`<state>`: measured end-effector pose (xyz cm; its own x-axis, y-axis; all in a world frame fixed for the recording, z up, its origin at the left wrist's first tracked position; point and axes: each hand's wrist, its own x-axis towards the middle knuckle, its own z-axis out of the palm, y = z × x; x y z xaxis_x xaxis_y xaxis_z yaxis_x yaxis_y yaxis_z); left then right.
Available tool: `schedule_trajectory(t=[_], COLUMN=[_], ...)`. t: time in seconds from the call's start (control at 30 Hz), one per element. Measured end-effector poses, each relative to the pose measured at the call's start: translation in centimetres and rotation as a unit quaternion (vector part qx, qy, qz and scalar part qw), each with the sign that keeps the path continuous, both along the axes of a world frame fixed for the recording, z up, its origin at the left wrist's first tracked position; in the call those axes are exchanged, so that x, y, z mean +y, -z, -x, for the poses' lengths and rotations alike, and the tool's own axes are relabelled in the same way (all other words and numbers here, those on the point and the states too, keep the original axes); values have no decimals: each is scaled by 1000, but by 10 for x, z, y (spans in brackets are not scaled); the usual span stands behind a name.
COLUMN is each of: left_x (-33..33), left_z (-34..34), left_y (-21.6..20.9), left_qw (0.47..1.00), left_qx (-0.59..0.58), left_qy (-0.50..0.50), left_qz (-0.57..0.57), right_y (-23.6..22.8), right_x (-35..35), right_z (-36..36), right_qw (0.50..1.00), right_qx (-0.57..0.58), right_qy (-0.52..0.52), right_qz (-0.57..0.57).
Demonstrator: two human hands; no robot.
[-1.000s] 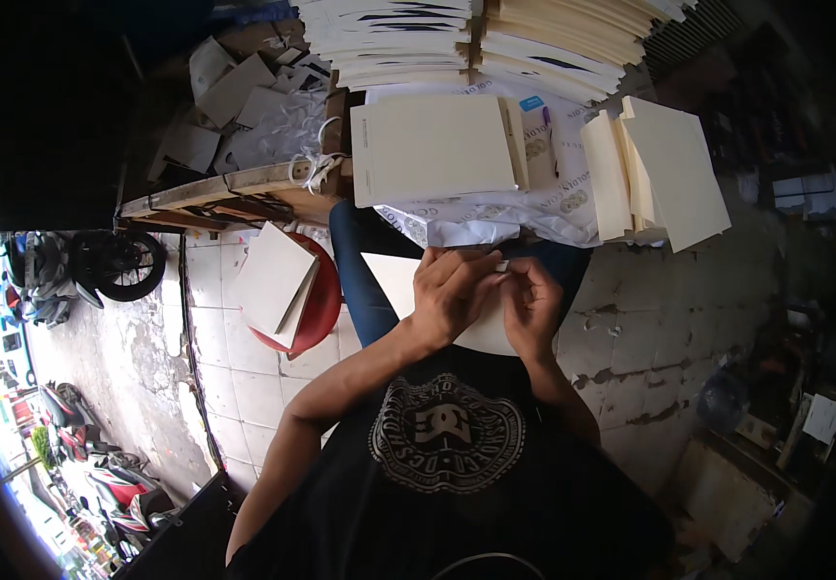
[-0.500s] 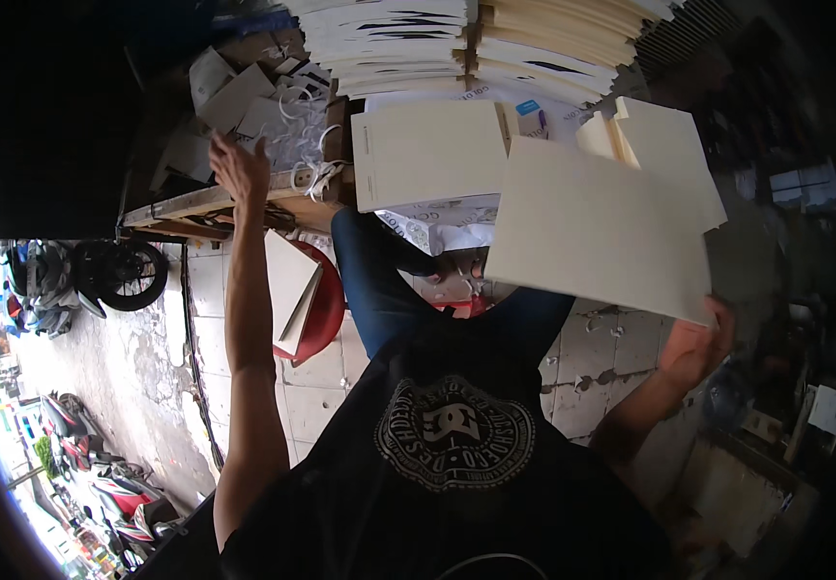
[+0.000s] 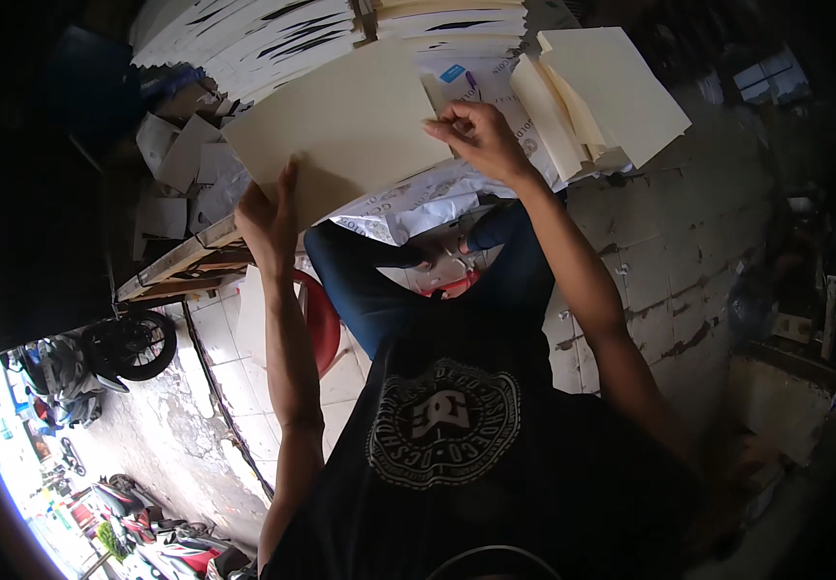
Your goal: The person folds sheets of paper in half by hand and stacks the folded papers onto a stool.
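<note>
Card (image 3: 345,126), big and cream, is in the grip of the left hand (image 3: 268,217); the right hand (image 3: 484,140) is by its other end, but I cannot tell its grip.

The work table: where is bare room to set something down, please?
A narrow patch of printed paper, between purple pen and rightmost boards. Crowded: far edge, under stacks; left side, covered by the large cream board.
</note>
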<state>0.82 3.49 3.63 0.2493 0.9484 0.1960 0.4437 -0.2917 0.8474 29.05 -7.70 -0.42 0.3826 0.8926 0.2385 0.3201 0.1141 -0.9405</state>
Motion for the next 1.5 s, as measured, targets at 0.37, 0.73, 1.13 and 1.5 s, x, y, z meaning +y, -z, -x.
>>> schedule_trajectory(t=[0.37,0.73,1.13,1.5], left_x=[18,24,22,19], left_z=[-17,-20,-20,-22], left_y=[36,36,33,32], left_qw=[991,985,983,983], left_qx=[127,171,183,180], left_qy=[-38,-31,-34,-32], left_qz=[-21,-3,7,8], right_y=[49,60,62,49], right_x=[10,14,12,-3], right_z=[-26,-27,-21,-15], right_qw=[979,984,975,981], right_qx=[-201,-173,-214,-186], right_qy=[-16,-45,0,25], right_qz=[-14,22,-58,-53])
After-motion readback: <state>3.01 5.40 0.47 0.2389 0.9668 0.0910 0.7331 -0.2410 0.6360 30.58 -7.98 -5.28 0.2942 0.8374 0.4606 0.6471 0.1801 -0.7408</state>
